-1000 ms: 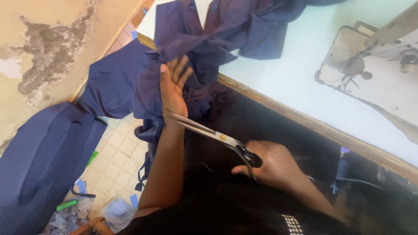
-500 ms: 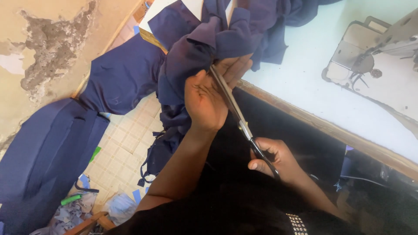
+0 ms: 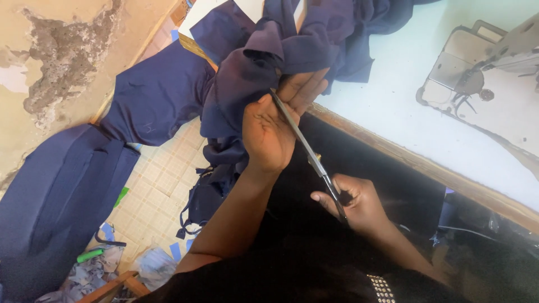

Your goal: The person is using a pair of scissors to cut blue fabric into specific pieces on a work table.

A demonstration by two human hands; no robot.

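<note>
Head view shows the bunched navy-blue cloth [image 3: 264, 62] gathered at upper centre of the frame, spilling off the edge of the white-topped bench [image 3: 393, 118] toward the floor. The left hand [image 3: 272, 132] has its grip clenched on a fold of that cloth, fingers stretched up beside the blades of the long steel scissors [image 3: 306, 148]. The right hand [image 3: 353, 199], lower centre, has its grip closed through the scissor handles.

Because the blades lie right against the left fingers, a careless snip could nick skin; the loose folds could also slide under the blades and get cut where they should not.

At upper right sits a grey sewing machine [image 3: 488, 67]. More flat navy fabric pieces [image 3: 62, 191] lie along the left, over the pale tiled floor [image 3: 157, 191], where fabric scraps [image 3: 95, 269] are strewn at lower left.
</note>
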